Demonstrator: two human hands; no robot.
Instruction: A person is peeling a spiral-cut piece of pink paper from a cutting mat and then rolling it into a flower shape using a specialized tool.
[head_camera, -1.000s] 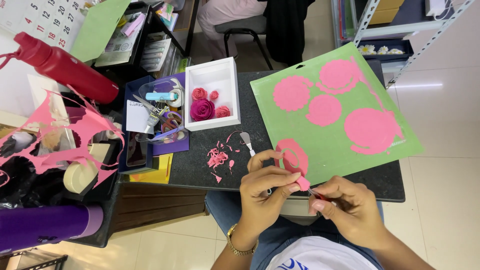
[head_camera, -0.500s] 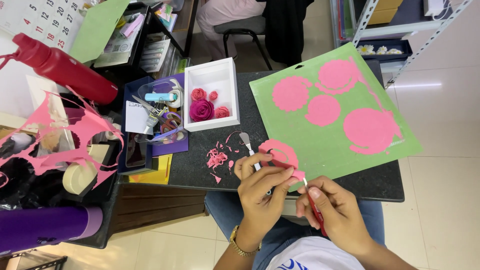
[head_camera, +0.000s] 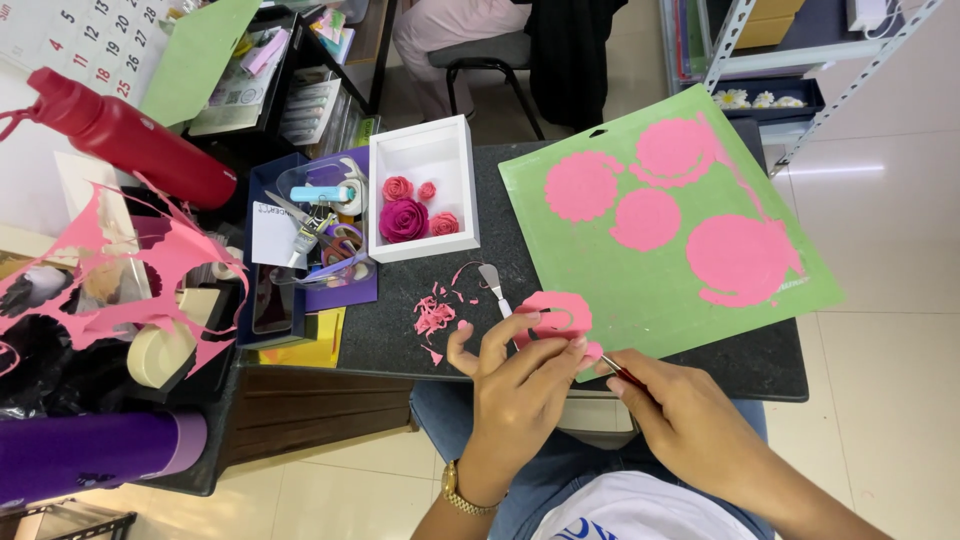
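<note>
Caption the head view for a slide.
Left hand holds a pink paper spiral while right hand grips a red-handled tool by the green mat.

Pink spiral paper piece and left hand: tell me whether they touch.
Touching. The head view shows the left hand with its fingertips pressed on the pink spiral paper piece at the near edge of the green cutting mat.

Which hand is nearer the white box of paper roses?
Left. The left hand lies just below the white rectangular box of pink paper roses; the right hand is farther right and lower.
</note>
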